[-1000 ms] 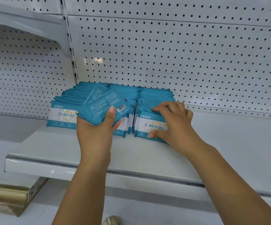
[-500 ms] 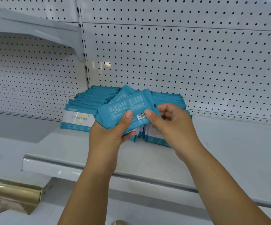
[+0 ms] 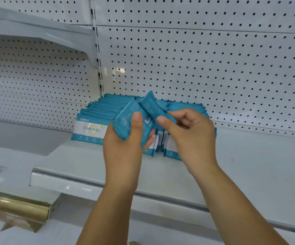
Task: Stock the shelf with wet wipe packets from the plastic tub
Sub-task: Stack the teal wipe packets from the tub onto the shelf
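Two hands hold teal wet wipe packets over the white metal shelf (image 3: 249, 167).

The left hand (image 3: 123, 147) grips a small stack of packets (image 3: 129, 121), thumb across their printed backs and fingers curled underneath; the number in the stack is hard to count, perhaps two or three; the right hand (image 3: 191, 138) pinches a single packet (image 3: 152, 106) between thumb and fingers, tilted with its far end up and its lower part touching the stack; both are in the air above the middle of the shelf; at the back of the shelf, against the pegboard panel (image 3: 214, 68), stand rows of stocked packets (image 3: 97, 119), overlapped, white labels facing forward; below the shelf's left front corner lies a brass-coloured rail (image 3: 16, 207).
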Motion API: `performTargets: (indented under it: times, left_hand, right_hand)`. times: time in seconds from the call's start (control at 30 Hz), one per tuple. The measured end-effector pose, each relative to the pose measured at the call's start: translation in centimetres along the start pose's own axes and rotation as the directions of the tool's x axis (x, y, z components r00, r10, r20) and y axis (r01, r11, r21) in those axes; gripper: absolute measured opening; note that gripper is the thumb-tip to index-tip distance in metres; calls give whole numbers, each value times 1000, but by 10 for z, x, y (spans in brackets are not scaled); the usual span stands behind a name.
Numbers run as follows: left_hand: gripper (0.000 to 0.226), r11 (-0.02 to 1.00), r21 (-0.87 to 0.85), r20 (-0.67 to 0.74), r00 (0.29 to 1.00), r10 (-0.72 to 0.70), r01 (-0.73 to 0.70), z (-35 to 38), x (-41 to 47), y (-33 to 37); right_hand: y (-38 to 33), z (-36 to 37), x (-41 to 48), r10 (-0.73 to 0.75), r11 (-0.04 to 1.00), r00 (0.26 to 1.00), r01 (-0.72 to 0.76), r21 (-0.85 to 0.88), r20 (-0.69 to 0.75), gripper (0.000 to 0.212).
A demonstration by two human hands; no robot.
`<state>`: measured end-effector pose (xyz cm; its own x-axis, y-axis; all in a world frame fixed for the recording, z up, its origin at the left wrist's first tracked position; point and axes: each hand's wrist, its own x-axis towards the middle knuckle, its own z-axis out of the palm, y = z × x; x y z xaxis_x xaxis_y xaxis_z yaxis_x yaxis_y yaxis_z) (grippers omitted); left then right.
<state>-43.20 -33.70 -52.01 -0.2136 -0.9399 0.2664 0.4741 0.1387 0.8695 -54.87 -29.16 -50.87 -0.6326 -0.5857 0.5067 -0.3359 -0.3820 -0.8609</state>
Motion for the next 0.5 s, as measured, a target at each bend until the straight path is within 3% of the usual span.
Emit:
performTargets:
  times: [0.17, 0.27, 0.4, 0.5]
  left_hand:
    - [69, 996, -84, -17, 999, -45, 44, 2, 1, 3]
    - [57, 992, -119, -24, 998, -52, 49, -1, 3, 4]
    - [36, 985, -170, -61, 998, -26, 15, -5, 5, 1]
    - [35, 978, -206, -6, 999, -39, 37, -5, 6, 0]
  right_hand:
    - [4, -1, 0, 6, 999, 980, -14, 35, 197, 14]
    - [1, -2, -3, 0, 997, 963, -22, 76, 271, 20]
    - [-4, -5, -3, -8, 997, 991, -2, 79, 134, 16]
    - [-1, -10, 1, 108, 992, 994, -109, 62, 19, 30]
